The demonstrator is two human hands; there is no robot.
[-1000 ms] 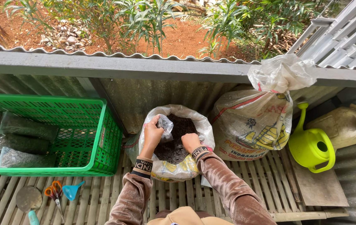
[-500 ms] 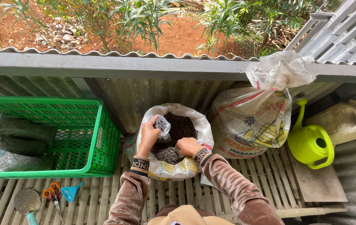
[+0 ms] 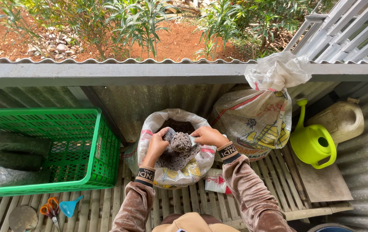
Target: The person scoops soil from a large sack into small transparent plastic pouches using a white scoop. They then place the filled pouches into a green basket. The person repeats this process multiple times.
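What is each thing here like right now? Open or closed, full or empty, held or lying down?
Small clear bag: filled with dark soil, held over the sack.
Left hand: gripping the small bag.
Right hand: gripping the small bag.
Open sack: mouth rolled open, soil inside.
Second sack: tied shut, upright.
Green crate: holds filled bags lying flat.
Watering can: upright, untouched.
Scissors: lying on the slats.
Blue funnel: lying on the slats.

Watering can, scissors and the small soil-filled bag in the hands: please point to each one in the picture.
watering can [image 3: 311,144], head view, on its yellow-green body.
scissors [image 3: 49,209], head view, on the orange handles.
small soil-filled bag [image 3: 181,142], head view, on its bulging middle, between left hand [image 3: 156,146] and right hand [image 3: 209,136].
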